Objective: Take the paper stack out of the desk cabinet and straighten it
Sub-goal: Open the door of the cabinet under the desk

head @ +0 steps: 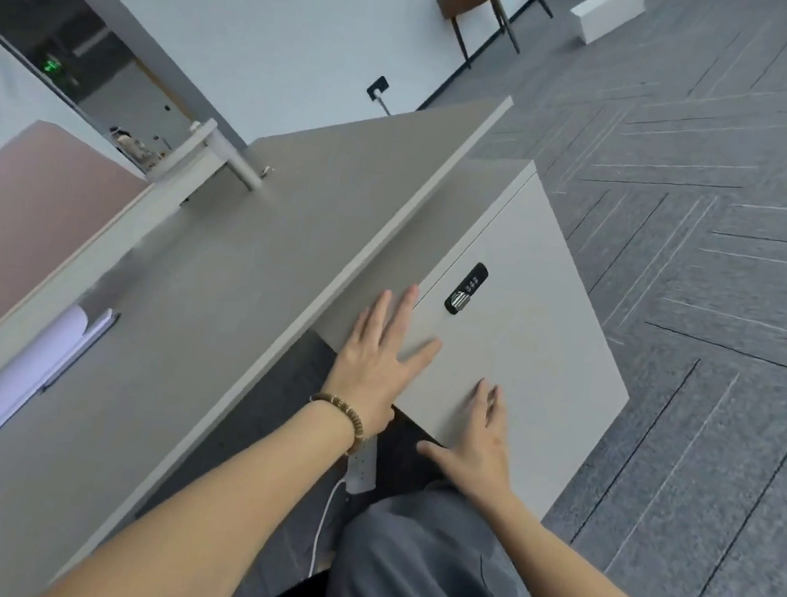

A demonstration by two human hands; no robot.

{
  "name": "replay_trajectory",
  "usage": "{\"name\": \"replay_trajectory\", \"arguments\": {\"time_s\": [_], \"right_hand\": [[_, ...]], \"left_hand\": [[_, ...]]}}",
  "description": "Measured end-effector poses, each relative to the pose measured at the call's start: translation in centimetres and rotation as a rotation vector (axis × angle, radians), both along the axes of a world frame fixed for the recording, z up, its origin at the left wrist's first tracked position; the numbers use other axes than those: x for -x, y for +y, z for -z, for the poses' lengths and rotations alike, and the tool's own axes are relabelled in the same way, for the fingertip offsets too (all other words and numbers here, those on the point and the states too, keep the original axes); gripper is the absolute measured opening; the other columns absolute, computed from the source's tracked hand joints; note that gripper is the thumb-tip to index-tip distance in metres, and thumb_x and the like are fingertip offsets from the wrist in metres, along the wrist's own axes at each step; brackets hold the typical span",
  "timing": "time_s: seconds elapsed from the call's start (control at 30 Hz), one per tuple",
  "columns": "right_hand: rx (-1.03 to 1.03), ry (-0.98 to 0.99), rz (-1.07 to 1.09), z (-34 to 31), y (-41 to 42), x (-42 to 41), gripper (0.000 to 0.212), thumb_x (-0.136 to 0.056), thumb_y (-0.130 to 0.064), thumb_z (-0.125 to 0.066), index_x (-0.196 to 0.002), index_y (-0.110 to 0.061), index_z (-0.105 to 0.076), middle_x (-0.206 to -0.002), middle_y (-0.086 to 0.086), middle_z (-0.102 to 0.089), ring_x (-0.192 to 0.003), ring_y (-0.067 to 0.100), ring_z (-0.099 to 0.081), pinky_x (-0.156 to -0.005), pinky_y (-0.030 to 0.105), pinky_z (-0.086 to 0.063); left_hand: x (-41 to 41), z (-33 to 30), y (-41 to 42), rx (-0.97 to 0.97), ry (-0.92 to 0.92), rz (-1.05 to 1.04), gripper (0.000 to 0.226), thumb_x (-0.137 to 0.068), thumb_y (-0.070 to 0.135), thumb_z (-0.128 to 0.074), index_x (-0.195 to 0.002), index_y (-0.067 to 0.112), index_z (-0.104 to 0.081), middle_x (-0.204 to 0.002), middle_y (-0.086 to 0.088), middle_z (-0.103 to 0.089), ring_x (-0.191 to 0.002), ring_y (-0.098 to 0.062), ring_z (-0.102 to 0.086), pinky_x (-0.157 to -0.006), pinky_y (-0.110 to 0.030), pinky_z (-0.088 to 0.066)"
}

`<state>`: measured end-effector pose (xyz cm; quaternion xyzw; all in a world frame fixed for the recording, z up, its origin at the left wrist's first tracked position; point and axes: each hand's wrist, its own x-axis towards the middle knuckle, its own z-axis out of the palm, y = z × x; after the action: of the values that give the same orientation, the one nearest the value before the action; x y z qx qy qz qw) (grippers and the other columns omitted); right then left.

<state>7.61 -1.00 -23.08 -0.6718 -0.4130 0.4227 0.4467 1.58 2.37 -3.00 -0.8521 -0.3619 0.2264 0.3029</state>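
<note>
**Hands on a shut cabinet door, papers not yet in sight**

A person seated at a grey tabletop (239,272) presses both bare hands against the pale door of the desk cabinet (523,320) standing under the tabletop's edge. The left hand (380,348), with a beaded bracelet (343,417) at the wrist, lies flat near the door's upper part, fingers spread and pointing toward the black combination lock (467,288). The right hand (481,443) rests lower on the door, fingers extended and thumb stretched to the side near the door's near edge. Neither grip has hold of anything; both are open, palms toward the panel.

The paper stack cannot be seen. Judging by the task, it lies inside the cabinet, behind the door, which appears closed. A pale lilac roll or sheet (30,373) lies on the tabletop well apart from the hands; whether it has any part in the task cannot be told.

The work looks to be at its very start: getting the cabinet open. The next move would likely call for finding the free edge of the door, or dealing with the lock if it is engaged, then swinging the panel clear of the grey-trousered knee (410,588) before reaching in. A power strip (363,465) and white cable hang just beneath the left wrist.
</note>
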Motion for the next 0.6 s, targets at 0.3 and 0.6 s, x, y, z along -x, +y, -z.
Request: {"name": "replay_trajectory", "arguments": {"time_s": [0.3, 0.6], "right_hand": [[-0.033, -0.152, 0.162, 0.2, 1.1, 1.0, 0.122, -0.064, -0.068, -0.065, -0.155, -0.013, -0.005, -0.162, 0.024, -0.014, -0.149, 0.039, -0.019, -0.118, 0.052, -0.023], [-0.220, -0.181, 0.156, 2.0, -1.9, -1.8, 0.114, -0.056, -0.050, -0.072, -0.154, -0.019, -0.024, -0.149, 0.017, -0.035, -0.137, 0.032, -0.036, -0.112, 0.044, -0.036]], "left_hand": [[-0.2, 0.5, 0.4, -0.058, 0.011, 0.005, 0.112, -0.064, 0.053, -0.082, -0.154, 0.034, -0.019, -0.163, -0.022, 0.011, -0.150, -0.046, -0.001, -0.117, -0.055, -0.029], [-0.5, 0.9, 0.2, -0.091, 0.020, -0.018, 0.112, -0.071, 0.051, -0.078, -0.156, 0.034, -0.007, -0.162, -0.020, 0.019, -0.150, -0.043, 0.006, -0.121, -0.052, -0.018]]}}
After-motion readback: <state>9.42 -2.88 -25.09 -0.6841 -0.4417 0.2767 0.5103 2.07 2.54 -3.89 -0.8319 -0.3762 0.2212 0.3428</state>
